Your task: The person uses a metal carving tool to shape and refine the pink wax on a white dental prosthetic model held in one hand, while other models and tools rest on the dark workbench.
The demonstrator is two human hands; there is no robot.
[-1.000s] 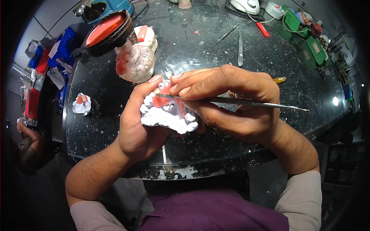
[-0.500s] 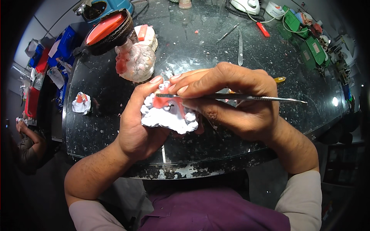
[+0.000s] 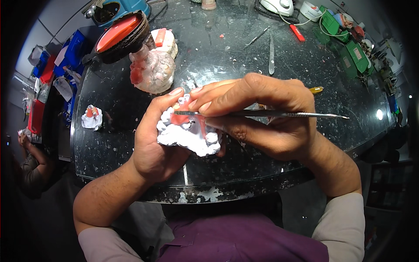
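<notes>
A white plaster dental model [image 3: 185, 139] with pink wax [image 3: 181, 118] over its palate is gripped in my left hand [image 3: 152, 135], thumb along its left side near the teeth. My right hand [image 3: 266, 109] pinches a slim metal wax carver [image 3: 288, 114] between thumb and fingers. The carver lies nearly level, its flat end at the pink wax and its thin pointed end sticking out to the right. Fingers of my right hand rest close to the model's front teeth and hide part of them. Most of my left fingers are out of sight beneath the model.
A dark round pan of red wax [image 3: 118, 35] stands at upper left beside a lumpy plaster piece [image 3: 155, 72]. A smaller model [image 3: 92, 118] sits at left. A metal spatula [image 3: 272, 54] and a red-handled tool [image 3: 297, 33] lie farther back. Green bins [image 3: 355, 56] line the right.
The model has shifted slightly left and tilted a little in my left hand. The carver's flat end has moved a little left and down over the pink wax.
</notes>
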